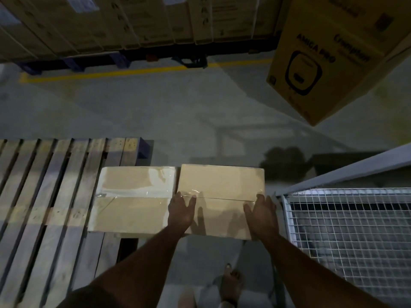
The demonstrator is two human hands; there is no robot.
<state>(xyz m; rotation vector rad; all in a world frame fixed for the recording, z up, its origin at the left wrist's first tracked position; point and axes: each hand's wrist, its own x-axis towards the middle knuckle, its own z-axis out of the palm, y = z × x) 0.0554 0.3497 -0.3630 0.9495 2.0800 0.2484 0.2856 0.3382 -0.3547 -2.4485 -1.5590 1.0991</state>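
A taped brown cardboard box [222, 183] sits in front of me, above the grey floor. My left hand [181, 211] lies on its left edge with the thumb on top and the fingers down the side. My right hand [262, 215] holds its right edge in the same way. A second taped box [133, 198] lies just to the left, on the right end of a wooden pallet [51, 196]. The two boxes are side by side, almost touching. Whether the box I hold rests on anything is hidden.
A grey metal cage trolley with wire mesh [347, 221] stands close on the right. A large printed carton [329, 56] hangs at upper right. Rows of cartons on blue pallets [133, 21] line the back behind a yellow floor line [133, 72]. My bare foot [230, 283] is below.
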